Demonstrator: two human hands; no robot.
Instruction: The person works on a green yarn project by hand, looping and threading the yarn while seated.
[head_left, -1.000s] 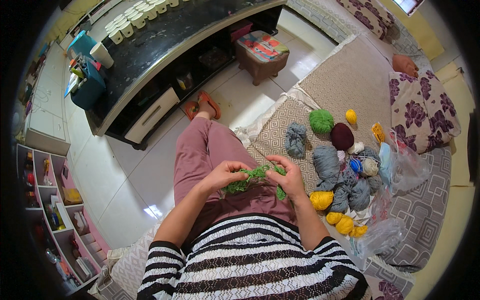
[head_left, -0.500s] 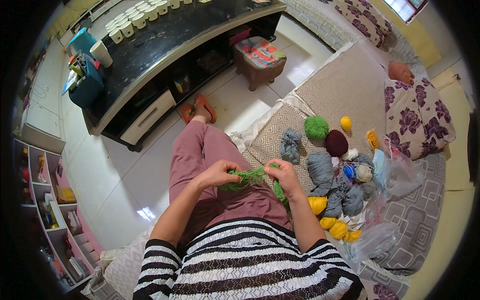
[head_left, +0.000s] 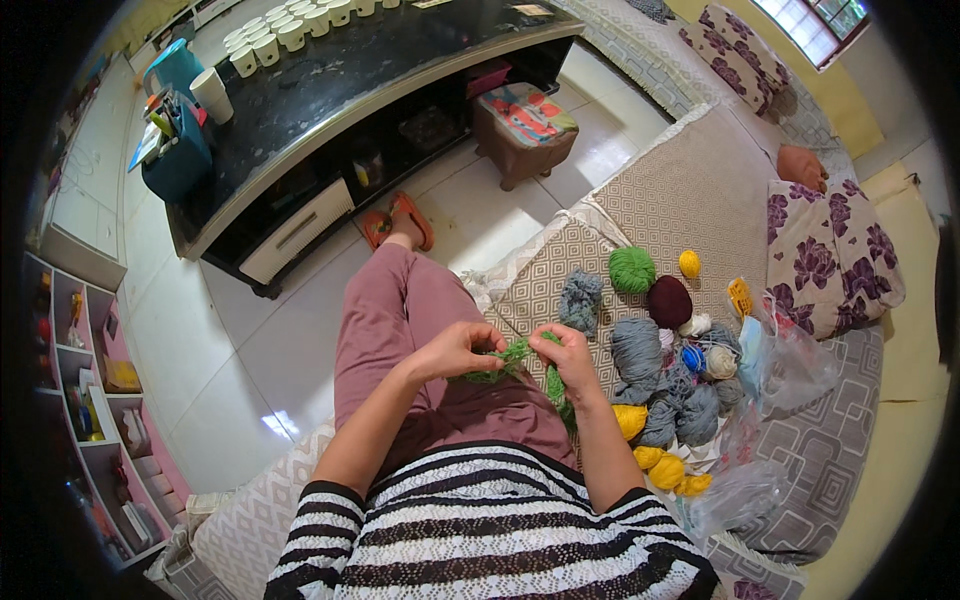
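Above my lap, green yarn work [head_left: 512, 354] stretches between my two hands. It looks loose and netted, but its exact form is too small to tell. My left hand [head_left: 459, 350] pinches its left part between thumb and fingers. Closed on its right end is my right hand [head_left: 565, 358], and a thicker green strand hangs below that palm onto my thigh. To the right on the sofa lie a green yarn ball [head_left: 632, 270], a dark maroon ball [head_left: 669, 299], a fuzzy grey skein [head_left: 580, 301] and a large grey skein [head_left: 638, 350].
Yellow yarn balls [head_left: 664, 468], a clear plastic bag [head_left: 800, 355] and a floral cushion [head_left: 832, 255] lie farther right. Ahead stands a black table [head_left: 330, 80] with rows of white cups [head_left: 291, 36], near a brown stool [head_left: 524, 135]. An open shelf [head_left: 110, 420] stands at the left.
My left hand has moved right, closer to my right hand, so the green yarn work between them spans a shorter gap. The whole view has shifted slightly.
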